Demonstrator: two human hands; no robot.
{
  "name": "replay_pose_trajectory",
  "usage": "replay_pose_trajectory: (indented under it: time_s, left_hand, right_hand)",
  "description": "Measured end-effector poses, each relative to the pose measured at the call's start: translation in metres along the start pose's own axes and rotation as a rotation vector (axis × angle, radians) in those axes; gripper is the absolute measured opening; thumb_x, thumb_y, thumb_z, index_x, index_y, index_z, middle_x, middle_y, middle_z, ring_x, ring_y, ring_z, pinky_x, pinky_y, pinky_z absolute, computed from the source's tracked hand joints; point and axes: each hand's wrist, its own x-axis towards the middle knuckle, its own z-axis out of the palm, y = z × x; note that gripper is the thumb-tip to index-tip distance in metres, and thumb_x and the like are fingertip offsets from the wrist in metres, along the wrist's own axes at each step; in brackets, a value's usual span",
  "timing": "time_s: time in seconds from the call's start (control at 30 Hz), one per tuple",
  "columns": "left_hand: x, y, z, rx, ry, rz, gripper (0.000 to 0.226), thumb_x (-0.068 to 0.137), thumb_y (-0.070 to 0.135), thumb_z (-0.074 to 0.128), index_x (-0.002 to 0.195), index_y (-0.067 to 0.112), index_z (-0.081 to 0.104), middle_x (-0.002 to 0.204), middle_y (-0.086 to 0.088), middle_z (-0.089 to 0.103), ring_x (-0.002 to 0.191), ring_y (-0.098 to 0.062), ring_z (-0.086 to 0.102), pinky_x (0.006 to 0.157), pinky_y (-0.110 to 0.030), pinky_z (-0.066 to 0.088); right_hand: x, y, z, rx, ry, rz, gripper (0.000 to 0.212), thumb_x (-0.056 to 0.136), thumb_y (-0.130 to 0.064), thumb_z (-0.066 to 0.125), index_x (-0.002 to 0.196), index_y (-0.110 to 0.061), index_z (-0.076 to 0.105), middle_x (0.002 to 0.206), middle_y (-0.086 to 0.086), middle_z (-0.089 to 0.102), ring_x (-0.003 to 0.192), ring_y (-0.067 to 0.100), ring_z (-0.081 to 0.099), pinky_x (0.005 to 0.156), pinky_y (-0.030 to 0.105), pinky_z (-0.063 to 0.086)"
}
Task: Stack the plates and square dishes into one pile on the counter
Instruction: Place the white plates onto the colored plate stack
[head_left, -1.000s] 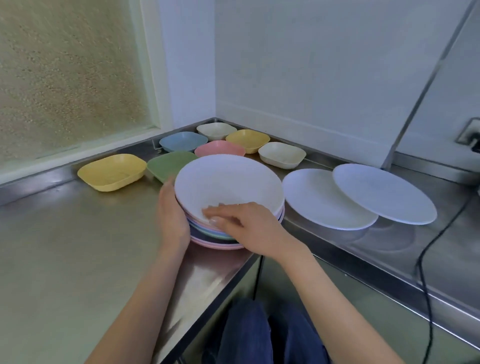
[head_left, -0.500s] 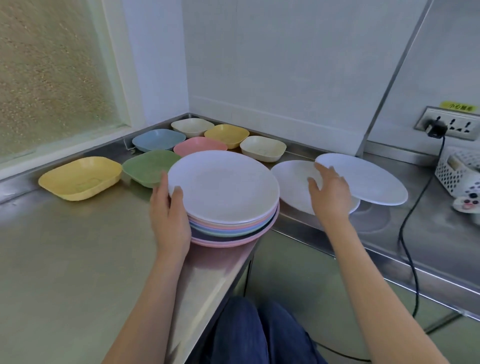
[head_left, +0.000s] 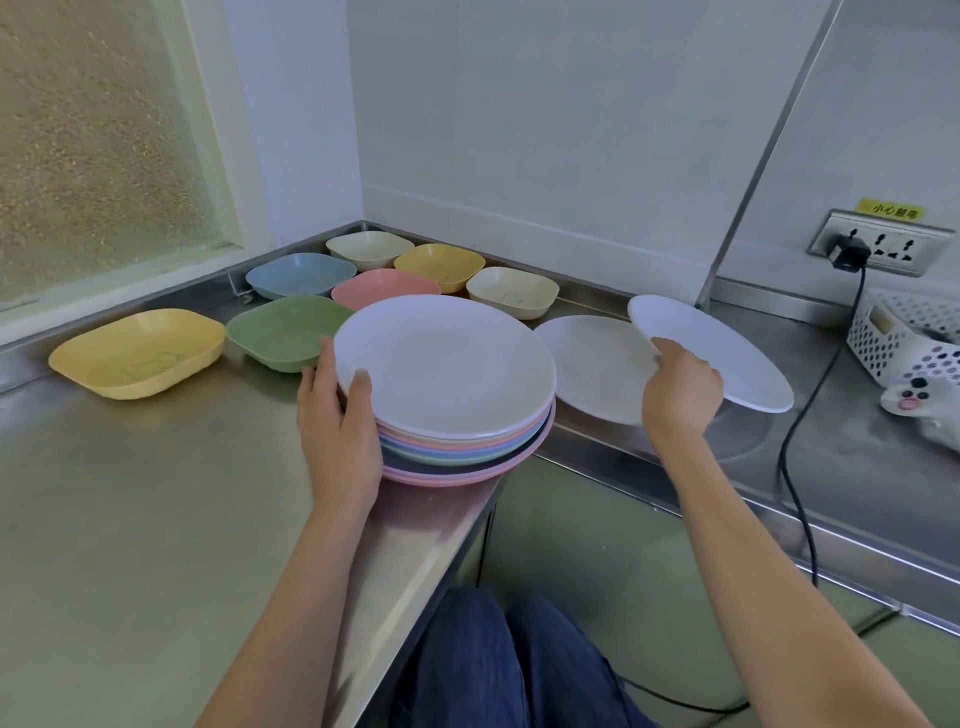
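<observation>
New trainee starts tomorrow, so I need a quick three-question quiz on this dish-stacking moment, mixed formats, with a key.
1. True or false: the left hand holds the side of the plate pile.
2. Which plate does the right hand grip? A) the flat plate lying beside the pile B) the tilted plate overlapping it C) the pile's top plate
3. How many square dishes stand loose on the counter, and how many are yellow?

Key: 1 true. 2 B. 3 seven; two yellow.
</observation>
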Motion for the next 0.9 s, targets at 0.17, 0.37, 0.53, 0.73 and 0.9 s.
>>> replay_pose_trajectory:
  time_s: [0.17,0.37,0.53,0.73,0.9]
  left_hand:
    - [-0.001,0.000,0.001,0.008,-0.001,-0.003,0.050,0.096,0.030,0.042,0.145,0.025,0.032,0.150,0.006,0.033,0.135,-0.008,0.031,0.107,-0.025,0.023]
    - [-0.001,0.001,0.000,0.002,0.001,-0.002,0.050,0.095,0.032,0.042,0.144,0.027,0.033,0.148,0.009,0.035,0.131,-0.003,0.032,0.103,-0.023,0.023]
    - [-0.002,0.001,0.000,-0.060,0.009,-0.017,0.049,0.095,0.038,0.036,0.143,0.029,0.036,0.144,0.015,0.037,0.133,-0.002,0.032,0.107,-0.023,0.023]
    - [-0.002,0.006,0.000,-0.231,0.025,-0.096,0.063,0.084,0.061,0.033,0.129,0.023,0.053,0.133,0.003,0.056,0.126,-0.013,0.047,0.110,-0.046,0.033]
    - [-0.002,0.006,-0.001,-0.186,-0.004,-0.040,0.057,0.089,0.053,0.033,0.139,0.026,0.043,0.143,0.009,0.045,0.132,-0.008,0.039,0.114,-0.042,0.028]
  right_hand:
    - [-0.013,-0.007,-0.007,0.121,0.103,-0.072,0.047,0.077,0.015,0.045,0.113,-0.006,0.068,0.097,0.021,0.072,0.083,0.043,0.063,0.073,0.043,0.048]
    - [-0.046,-0.061,-0.036,0.389,0.253,-0.342,0.046,0.068,0.018,0.051,0.100,-0.005,0.074,0.084,0.015,0.074,0.075,0.036,0.067,0.074,0.039,0.050]
    - [-0.089,-0.104,-0.053,0.514,0.290,-0.644,0.049,0.062,0.016,0.058,0.096,-0.014,0.075,0.093,0.001,0.075,0.084,0.020,0.069,0.076,0.028,0.043]
    - [-0.137,-0.119,-0.049,0.539,0.063,-0.755,0.046,0.065,0.008,0.050,0.095,-0.017,0.075,0.090,-0.001,0.076,0.081,0.021,0.070,0.075,0.029,0.050]
    - [-0.133,-0.118,-0.060,0.536,-0.161,-0.732,0.039,0.071,0.003,0.055,0.100,-0.015,0.075,0.097,0.002,0.075,0.090,0.025,0.070,0.082,0.033,0.050]
